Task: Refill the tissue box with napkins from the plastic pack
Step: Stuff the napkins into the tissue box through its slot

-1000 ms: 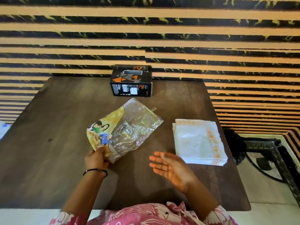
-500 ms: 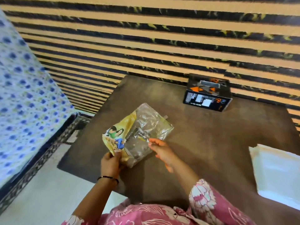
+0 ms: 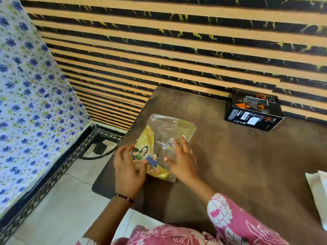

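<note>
1. Both hands spread flat: left hand (image 3: 127,171) covers the printed yellow end of the plastic pack (image 3: 167,138), right hand (image 3: 182,160) fans over its clear half. Neither is pinching; I can't tell how hard they press.
2. I read the pack as empty, lying near the table (image 3: 230,165) edge at my 9 o'clock side.
3. My advice: smooth it flat and leave it well clear of the work area.
4. Tissue box (image 3: 254,109) sits at 1 o'clock against the striped wall; napkins (image 3: 318,197) peek in at 3 o'clock, well apart.
5. Wrists low, forearms angled towards 11 o'clock, fingers pointing away from me.
</note>
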### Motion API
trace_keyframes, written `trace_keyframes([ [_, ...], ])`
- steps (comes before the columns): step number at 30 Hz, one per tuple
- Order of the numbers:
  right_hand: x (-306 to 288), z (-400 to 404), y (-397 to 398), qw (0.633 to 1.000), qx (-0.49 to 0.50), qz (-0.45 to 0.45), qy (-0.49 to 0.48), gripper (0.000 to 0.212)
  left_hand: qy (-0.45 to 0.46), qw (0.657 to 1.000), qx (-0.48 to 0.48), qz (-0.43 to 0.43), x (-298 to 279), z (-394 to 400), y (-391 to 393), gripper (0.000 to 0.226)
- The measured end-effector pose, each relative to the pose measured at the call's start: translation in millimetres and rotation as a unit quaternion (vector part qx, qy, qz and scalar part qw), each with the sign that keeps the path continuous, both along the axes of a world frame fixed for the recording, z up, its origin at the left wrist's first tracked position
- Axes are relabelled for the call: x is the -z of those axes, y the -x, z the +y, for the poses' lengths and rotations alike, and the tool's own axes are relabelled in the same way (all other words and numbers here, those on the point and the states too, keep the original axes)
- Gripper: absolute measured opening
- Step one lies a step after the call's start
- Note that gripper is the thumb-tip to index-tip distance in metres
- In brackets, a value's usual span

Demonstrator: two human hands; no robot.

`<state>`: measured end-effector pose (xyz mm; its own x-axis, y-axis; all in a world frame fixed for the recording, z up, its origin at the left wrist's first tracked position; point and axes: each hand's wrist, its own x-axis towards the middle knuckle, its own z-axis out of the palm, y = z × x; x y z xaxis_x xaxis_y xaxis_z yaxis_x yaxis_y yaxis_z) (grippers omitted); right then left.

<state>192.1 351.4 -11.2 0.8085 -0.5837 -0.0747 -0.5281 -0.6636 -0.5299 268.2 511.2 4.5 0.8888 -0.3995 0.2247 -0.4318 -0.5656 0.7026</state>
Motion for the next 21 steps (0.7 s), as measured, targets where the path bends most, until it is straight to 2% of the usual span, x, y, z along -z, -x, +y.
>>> trace_keyframes([
  [3, 3.1, 2.8, -5.0, 0.995, -0.072, 0.075, 0.010, 0.095, -0.157, 0.973, 0.155, -0.074, 18.0, -13.6, -21.6, 0.068],
  [6, 14.5, -5.8, -5.5, 0.983, -0.092, 0.158, -0.001, 0.109, -0.332, 0.910, 0.240, -0.065, 33.2, -26.9, -35.0, 0.082],
  [8, 23.4, -11.3, -2.7, 0.972, -0.103, 0.213, -0.007, 0.114, -0.401, 0.879, 0.255, -0.037, 41.4, -30.2, -38.2, 0.084],
  [11, 36.4, -15.3, 2.1, 0.961, -0.108, 0.253, -0.007, 0.116, -0.429, 0.868, 0.249, 0.006, 54.1, -27.5, -40.3, 0.087],
  [15, 45.0, -17.9, 8.0, 0.966, -0.117, 0.229, 0.005, 0.108, -0.447, 0.860, 0.246, 0.014, 61.5, -24.2, -39.6, 0.093],
  [18, 35.3, -17.4, 11.1, 0.984, -0.086, 0.158, -0.011, 0.081, -0.446, 0.861, 0.241, 0.030, 54.9, -26.5, -40.6, 0.089],
  [21, 16.1, -31.1, 21.5, 0.998, 0.007, 0.061, -0.033, 0.054, -0.412, 0.883, 0.224, 0.009, 39.2, -37.6, -34.2, 0.079],
])
